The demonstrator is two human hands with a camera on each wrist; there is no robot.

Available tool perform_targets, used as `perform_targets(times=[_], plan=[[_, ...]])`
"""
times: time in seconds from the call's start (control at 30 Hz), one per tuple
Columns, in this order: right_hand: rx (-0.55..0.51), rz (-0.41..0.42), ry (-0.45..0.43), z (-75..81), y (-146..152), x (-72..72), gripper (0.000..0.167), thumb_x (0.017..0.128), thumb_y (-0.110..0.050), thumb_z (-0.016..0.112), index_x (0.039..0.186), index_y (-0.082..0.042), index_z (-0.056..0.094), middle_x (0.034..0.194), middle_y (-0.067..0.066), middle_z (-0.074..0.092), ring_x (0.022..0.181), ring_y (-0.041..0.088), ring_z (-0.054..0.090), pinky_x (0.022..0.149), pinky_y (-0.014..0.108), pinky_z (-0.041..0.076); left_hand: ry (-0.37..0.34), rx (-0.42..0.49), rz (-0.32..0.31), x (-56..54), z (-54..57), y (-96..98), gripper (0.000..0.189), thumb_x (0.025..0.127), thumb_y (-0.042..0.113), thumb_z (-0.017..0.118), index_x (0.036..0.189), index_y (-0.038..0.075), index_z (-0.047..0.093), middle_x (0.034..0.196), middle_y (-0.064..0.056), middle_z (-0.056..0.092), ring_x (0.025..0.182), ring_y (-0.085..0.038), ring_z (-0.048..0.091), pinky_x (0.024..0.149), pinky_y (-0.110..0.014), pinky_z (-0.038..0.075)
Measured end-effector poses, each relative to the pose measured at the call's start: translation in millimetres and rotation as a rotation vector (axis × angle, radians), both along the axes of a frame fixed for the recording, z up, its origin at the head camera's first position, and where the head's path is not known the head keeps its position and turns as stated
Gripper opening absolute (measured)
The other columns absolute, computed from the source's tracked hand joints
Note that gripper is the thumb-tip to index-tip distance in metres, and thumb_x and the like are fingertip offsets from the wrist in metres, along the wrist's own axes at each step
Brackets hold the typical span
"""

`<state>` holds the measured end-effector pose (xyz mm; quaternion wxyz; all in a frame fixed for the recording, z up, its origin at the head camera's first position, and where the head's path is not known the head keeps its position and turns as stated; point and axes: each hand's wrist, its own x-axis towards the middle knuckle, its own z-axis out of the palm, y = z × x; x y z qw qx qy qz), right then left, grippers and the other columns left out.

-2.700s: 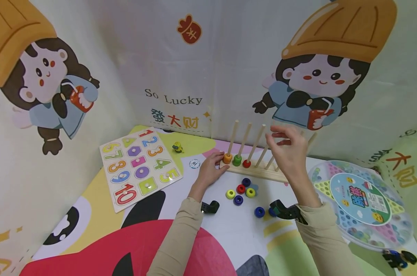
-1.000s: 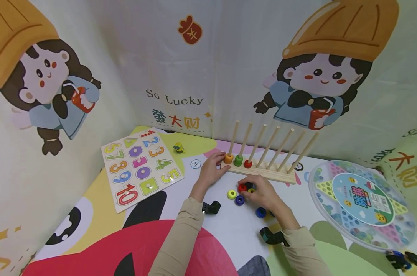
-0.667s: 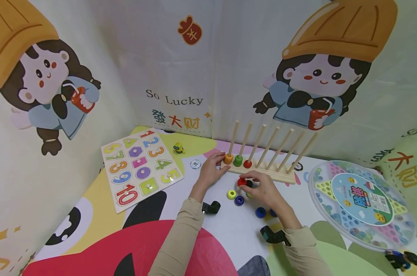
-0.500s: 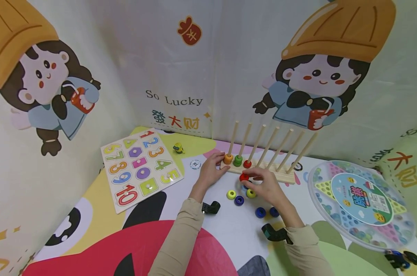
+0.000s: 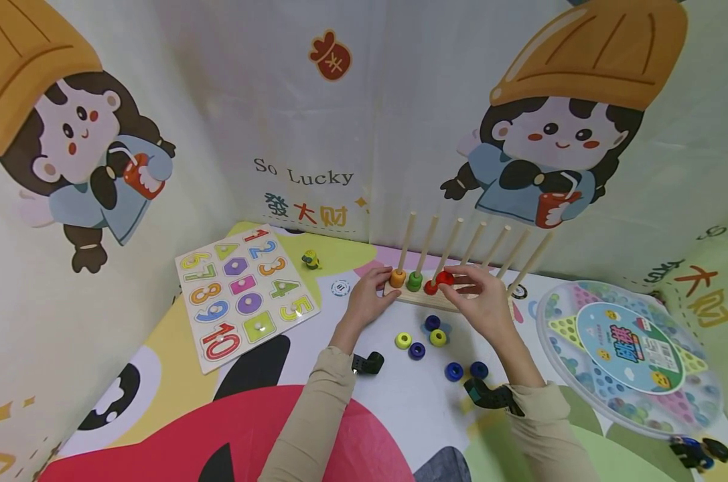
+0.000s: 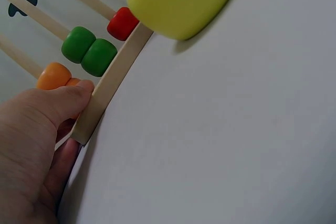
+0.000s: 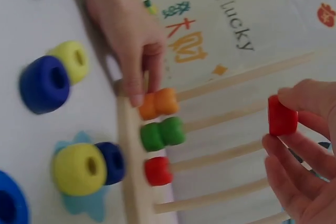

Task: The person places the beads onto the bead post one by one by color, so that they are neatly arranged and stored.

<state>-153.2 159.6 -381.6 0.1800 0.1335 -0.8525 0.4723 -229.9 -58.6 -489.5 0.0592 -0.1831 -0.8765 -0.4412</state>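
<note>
A wooden peg rack (image 5: 426, 300) stands at the back of the table. Two orange beads (image 7: 158, 103) are on its leftmost peg, two green beads (image 6: 89, 52) on the second and one red bead (image 7: 158, 171) on the third. My left hand (image 5: 366, 298) grips the left end of the rack's base, thumb on the front and fingers behind. Between the thumb and fingers of my right hand (image 5: 487, 301) is another red bead (image 7: 282, 115), held up in front of the pegs near the third one. The other pegs carry no beads.
Loose yellow beads (image 5: 403, 340) and blue beads (image 5: 454, 371) lie in front of the rack. A number puzzle board (image 5: 225, 268) is at the left, near a small yellow toy (image 5: 311, 259). A round Chinese checkers set (image 5: 629, 355) and a toy figure (image 5: 698, 453) lie at the right.
My right hand came down from the pegs to the loose beads, picked up the red bead and raised it back towards the rack. My left hand stayed on the base.
</note>
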Motion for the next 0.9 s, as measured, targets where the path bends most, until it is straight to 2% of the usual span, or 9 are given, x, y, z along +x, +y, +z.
perform_targets(times=[0.17, 0.37, 0.5, 0.6, 0.83, 0.9], plan=[[-0.052, -0.072, 0.073, 17.1, 1.2, -2.8, 0.029, 0.082, -0.002, 0.079, 0.11, 0.002, 0.072, 0.104, 0.016, 0.07, 0.089, 0.026, 0.068, 0.076, 0.015, 0.054, -0.006, 0.008, -0.007, 0.4, 0.9, -0.3, 0.048, 0.091, 0.021, 0.073, 0.132, 0.0, 0.061, 0.136, -0.008, 0.056, 0.115, -0.022, 0.06, 0.096, -0.025, 0.051], [-0.119, -0.122, 0.148, 39.9, 1.5, -6.3, 0.032, 0.081, 0.001, 0.078, 0.112, 0.004, 0.071, 0.104, 0.018, 0.067, 0.086, 0.001, 0.063, 0.076, 0.011, 0.052, 0.003, 0.01, -0.009, 1.2, 1.9, -0.7, 0.047, 0.091, 0.021, 0.073, 0.131, 0.0, 0.061, 0.136, -0.009, 0.057, 0.114, -0.022, 0.06, 0.095, -0.024, 0.052], [-0.141, -0.151, 0.195, 52.5, 0.0, -11.0, 0.03, 0.084, 0.0, 0.076, 0.113, 0.006, 0.07, 0.105, 0.018, 0.067, 0.086, -0.003, 0.062, 0.077, 0.011, 0.052, 0.002, 0.007, -0.007, 1.2, 1.2, -1.5, 0.047, 0.091, 0.02, 0.073, 0.131, 0.0, 0.061, 0.136, -0.008, 0.057, 0.114, -0.022, 0.06, 0.096, -0.025, 0.052], [-0.126, -0.185, 0.237, 60.8, -2.8, -14.7, 0.03, 0.085, -0.004, 0.075, 0.114, 0.005, 0.069, 0.107, 0.017, 0.069, 0.088, -0.002, 0.061, 0.078, 0.011, 0.051, -0.007, 0.007, -0.006, 1.5, 1.4, -1.9, 0.047, 0.091, 0.021, 0.073, 0.131, 0.0, 0.061, 0.136, -0.008, 0.056, 0.114, -0.022, 0.06, 0.096, -0.026, 0.052], [-0.049, -0.259, 0.282, 72.5, -6.4, -24.5, 0.027, 0.085, -0.006, 0.075, 0.109, 0.005, 0.071, 0.102, 0.019, 0.068, 0.092, 0.029, 0.065, 0.073, 0.011, 0.047, -0.025, 0.005, -0.005, 2.0, 3.5, -1.5, 0.048, 0.091, 0.02, 0.073, 0.133, 0.001, 0.06, 0.137, -0.008, 0.056, 0.115, -0.022, 0.06, 0.097, -0.027, 0.051], [-0.042, -0.26, 0.285, 73.5, -6.6, -26.4, 0.026, 0.085, -0.006, 0.075, 0.108, 0.005, 0.071, 0.1, 0.019, 0.068, 0.091, 0.03, 0.066, 0.072, 0.01, 0.047, -0.025, 0.002, -0.005, 1.9, 3.5, -1.1, 0.048, 0.091, 0.021, 0.073, 0.133, 0.001, 0.06, 0.138, -0.008, 0.056, 0.115, -0.021, 0.06, 0.097, -0.026, 0.051]])
